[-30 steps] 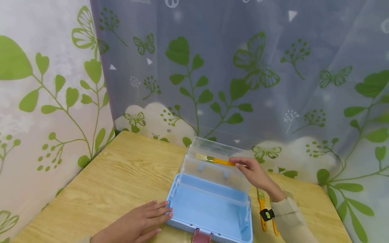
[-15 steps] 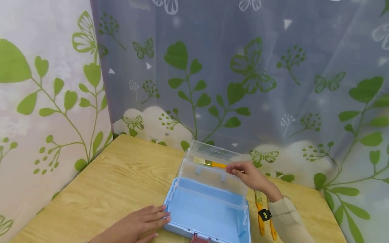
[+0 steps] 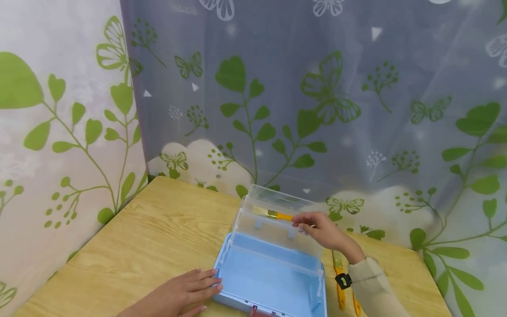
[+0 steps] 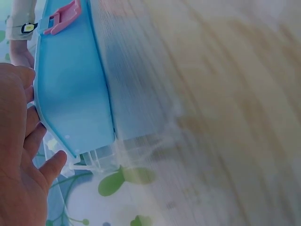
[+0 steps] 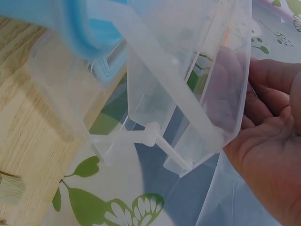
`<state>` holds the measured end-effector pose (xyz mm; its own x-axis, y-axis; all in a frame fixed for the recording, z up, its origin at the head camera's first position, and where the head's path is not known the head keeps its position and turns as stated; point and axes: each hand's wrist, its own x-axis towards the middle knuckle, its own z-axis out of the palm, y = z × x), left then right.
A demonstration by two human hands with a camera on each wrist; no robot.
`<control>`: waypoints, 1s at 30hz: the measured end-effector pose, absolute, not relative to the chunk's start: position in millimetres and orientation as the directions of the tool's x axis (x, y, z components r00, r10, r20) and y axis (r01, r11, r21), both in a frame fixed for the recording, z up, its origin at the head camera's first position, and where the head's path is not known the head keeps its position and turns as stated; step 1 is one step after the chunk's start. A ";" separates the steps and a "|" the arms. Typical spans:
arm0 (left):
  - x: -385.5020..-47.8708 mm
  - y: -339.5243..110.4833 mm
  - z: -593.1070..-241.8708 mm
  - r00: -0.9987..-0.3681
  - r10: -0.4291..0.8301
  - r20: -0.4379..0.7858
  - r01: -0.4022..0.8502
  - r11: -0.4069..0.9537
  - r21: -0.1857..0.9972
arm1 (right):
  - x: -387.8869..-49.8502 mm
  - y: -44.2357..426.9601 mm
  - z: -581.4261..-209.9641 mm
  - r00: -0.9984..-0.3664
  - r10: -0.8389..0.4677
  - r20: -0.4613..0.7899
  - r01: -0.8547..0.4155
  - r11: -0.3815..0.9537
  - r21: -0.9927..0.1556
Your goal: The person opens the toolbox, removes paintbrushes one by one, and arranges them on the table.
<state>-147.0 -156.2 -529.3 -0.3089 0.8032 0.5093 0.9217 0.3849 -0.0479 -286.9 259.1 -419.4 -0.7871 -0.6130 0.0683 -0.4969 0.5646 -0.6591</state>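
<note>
A blue plastic box (image 3: 269,277) stands open on the table, its tiered clear trays (image 3: 263,226) raised at the back. My left hand (image 3: 178,293) rests against the box's left edge, fingers extended; the left wrist view shows its fingers along the blue box wall (image 4: 70,84). Over at the upper tray, my right hand (image 3: 322,230) pinches the orange handle of a flat paintbrush (image 3: 273,214), whose pale bristles point left. Through the translucent tray wall (image 5: 164,80) in the right wrist view, the fingertips of my right hand (image 5: 270,122) appear blurred.
Two more orange-handled paintbrushes (image 3: 339,286) lie right of the box, partly hidden by the sleeve and wrist. A dark pink latch (image 3: 259,312) hangs on the box's front. Behind the wooden table (image 3: 178,220) hangs a leaf-printed curtain (image 3: 277,88).
My right hand has shifted slightly left with the paintbrush, now at the upper tray. The view has tilted a little. My left hand stays at the box's edge.
</note>
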 end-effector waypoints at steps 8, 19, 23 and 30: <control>-146.3 -156.6 -529.5 -0.322 0.799 0.508 0.917 0.396 -0.042 | -291.5 254.6 -419.8 -0.778 -0.621 0.092 -0.508 0.536 -0.674; -142.1 -155.7 -535.1 -0.321 0.794 0.515 0.920 0.391 -0.029 | -294.2 251.7 -427.7 -0.818 -0.547 0.177 -0.522 0.578 -0.627; -140.8 -155.9 -539.1 -0.304 0.789 0.534 0.924 0.381 -0.037 | -293.4 251.8 -431.4 -0.831 -0.510 0.220 -0.526 0.596 -0.607; -143.5 -155.1 -534.6 -0.326 0.795 0.511 0.920 0.391 -0.022 | -299.9 249.5 -427.7 -0.831 -0.507 0.228 -0.533 0.611 -0.585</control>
<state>-143.5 -155.1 -534.6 -0.3260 0.7951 0.5114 0.9200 0.3912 -0.0217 -299.9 249.5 -427.7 -0.8311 -0.5071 0.2282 -0.5334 0.6112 -0.5847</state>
